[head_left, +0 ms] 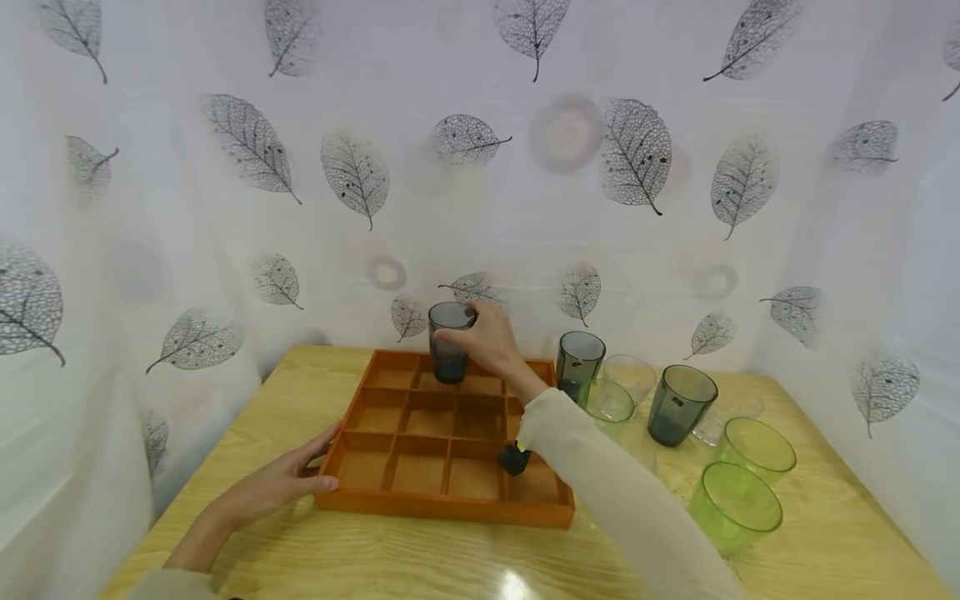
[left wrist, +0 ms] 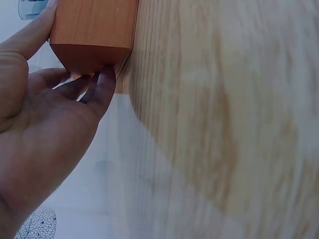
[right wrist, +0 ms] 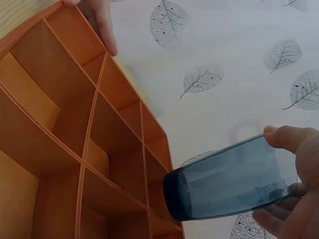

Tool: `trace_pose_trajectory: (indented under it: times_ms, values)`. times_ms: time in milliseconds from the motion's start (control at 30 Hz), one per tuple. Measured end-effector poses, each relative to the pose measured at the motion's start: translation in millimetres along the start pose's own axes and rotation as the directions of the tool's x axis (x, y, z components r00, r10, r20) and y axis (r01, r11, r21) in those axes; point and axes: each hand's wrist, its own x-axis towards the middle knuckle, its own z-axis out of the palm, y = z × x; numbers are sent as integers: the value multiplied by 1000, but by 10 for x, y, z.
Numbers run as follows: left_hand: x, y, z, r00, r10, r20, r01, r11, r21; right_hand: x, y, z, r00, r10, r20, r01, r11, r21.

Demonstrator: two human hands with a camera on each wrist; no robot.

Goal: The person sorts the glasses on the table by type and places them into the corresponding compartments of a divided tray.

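A shallow orange-brown wooden box with dividers (head_left: 420,504) stands on the table. My left hand (head_left: 273,483) grips its near left corner, thumb on the front wall and fingers along the left side; the left wrist view shows the fingers curled against the corner (left wrist: 92,30). A smoky blue-grey glass tumbler (head_left: 447,350) is upright over the back row, around the second compartment from the left. My right hand (head_left: 487,337) holds it near the rim, thumb on one side and fingers on the other. In the right wrist view the tumbler's thick base (right wrist: 174,196) overlaps the box edge; I cannot tell whether it touches.
Right of the box stand two more smoky tumblers (head_left: 580,362) (head_left: 678,408), several green glasses (head_left: 738,508) and some clear ones (head_left: 630,375). A leaf-patterned white curtain (head_left: 450,208) hangs behind the table (head_left: 300,550) and along its sides. A small black object (head_left: 513,458) shows by the right cuff.
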Motion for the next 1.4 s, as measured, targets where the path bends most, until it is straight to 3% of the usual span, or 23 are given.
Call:
trace_pose_trajectory:
  times_ms: [200,600,833,1400]
  values:
    - [34,4,10,1000,5,-17,-5,1000,25,9,-8,83,999,32,7,-32,999,27]
    - [46,26,35,1000,12,-5,-12,1000,25,34,158,289,1000,9,13,-8,998,-54]
    - [13,45,28,1000,-9,-19,10,999,46,-4,293,395,995,39,93,-34,998,-52]
    - [-14,-5,21,1000,1,-25,1,999,46,-227,206,-55,991,16,135,-31,993,111]
